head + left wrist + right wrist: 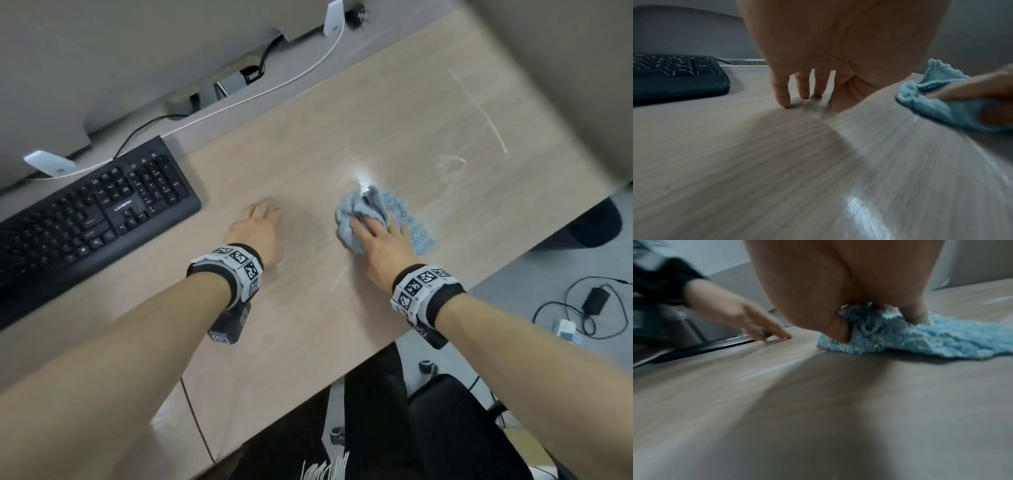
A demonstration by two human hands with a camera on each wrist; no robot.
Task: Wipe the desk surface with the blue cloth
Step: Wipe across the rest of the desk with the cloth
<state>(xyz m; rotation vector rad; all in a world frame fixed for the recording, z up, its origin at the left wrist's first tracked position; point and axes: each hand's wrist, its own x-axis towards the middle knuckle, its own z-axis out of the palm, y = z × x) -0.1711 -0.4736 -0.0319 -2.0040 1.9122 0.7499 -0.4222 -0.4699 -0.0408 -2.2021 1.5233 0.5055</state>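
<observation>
The right hand (380, 240) lies on top of the blue cloth (414, 226), which sits bunched on the bench (394, 113) right of centre, near the front edge. In the right wrist view the thumb and a finger dig into the fluffy pile and gather it under the palm, so this hand is grasping the cloth and pressing it to the surface; part of the cloth trails flat to the right of the hand.

The left hand (258, 229) is on the bench just left of the cloth, apart from it. The left wrist view shows its fingers (781, 91) reaching down with the tips touching the wood; it is released and holds nothing.

A shiny wet patch shows just beyond the cloth. Pale streaks (479, 109) mark the bench on the far right.

A black keyboard (92, 212) lies at the left of the bench, well apart from the cloth. A white cable (274, 89) runs along the far edge. Both wrists carry bands with printed black-and-white markers.
</observation>
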